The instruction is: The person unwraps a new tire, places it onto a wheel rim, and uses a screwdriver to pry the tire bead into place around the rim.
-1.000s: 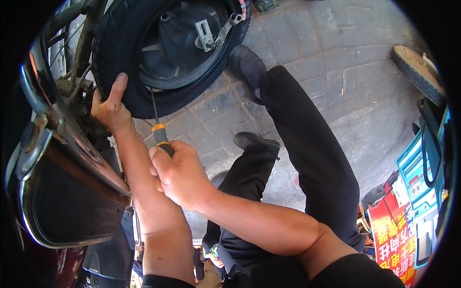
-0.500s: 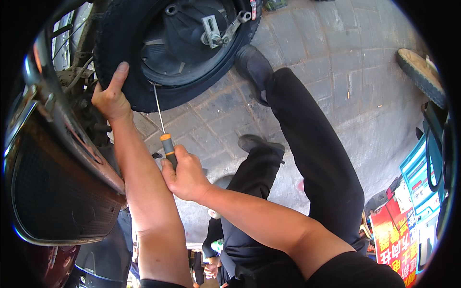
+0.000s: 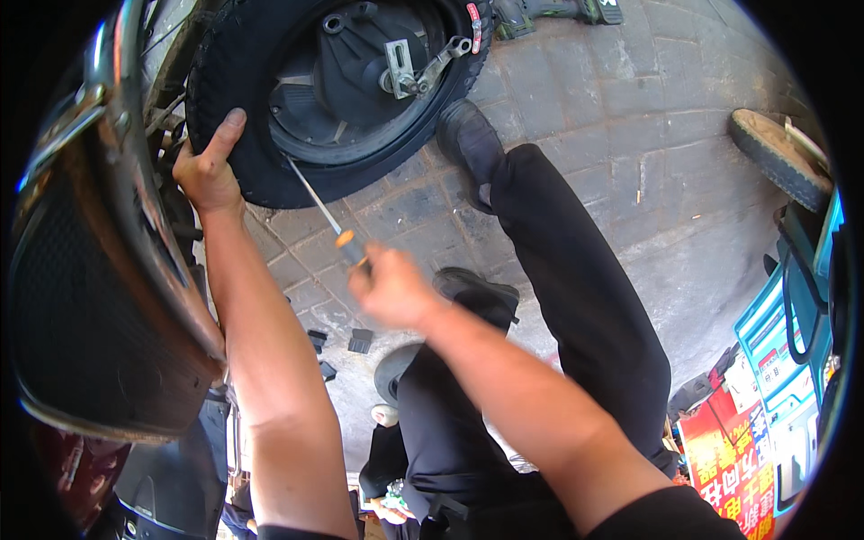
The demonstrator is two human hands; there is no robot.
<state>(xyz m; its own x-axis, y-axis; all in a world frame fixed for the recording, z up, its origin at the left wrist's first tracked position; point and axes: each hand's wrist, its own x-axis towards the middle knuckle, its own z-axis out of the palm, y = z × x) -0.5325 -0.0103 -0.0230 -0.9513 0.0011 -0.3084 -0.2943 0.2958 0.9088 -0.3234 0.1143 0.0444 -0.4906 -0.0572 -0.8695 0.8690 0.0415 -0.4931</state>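
— Forearms first: both come up from the lower edge, over dark trousers [image 3: 576,297]. What has the right hand [image 3: 389,290] got?

— It is closed round a screwdriver [image 3: 326,216], fingers wrapped about the orange handle. The hand is blurred, so the finger positions are hard to read, but the grip is shut on the tool.

— And where does the screwdriver sit?

— The thin metal shaft slants up and to the left from the fist, and its tip meets the inner edge of the tyre [image 3: 236,171], where rubber joins the dark wheel hub [image 3: 351,72].

— The left hand [image 3: 209,166]?

— Pressed on the tyre's left side, thumb up along the tread, fingers curling behind it. It holds the tyre rather than any tool.

— What lies beyond?

— A black shoe [image 3: 468,144] rests on the grey paved floor [image 3: 648,135] just beside the tyre. A scooter's dark body panel [image 3: 90,297] fills the left edge. Farther off, a second, loose tyre [image 3: 781,157] lies at the right, well apart, and a green power tool [image 3: 549,11] lies at the top, past the wheel
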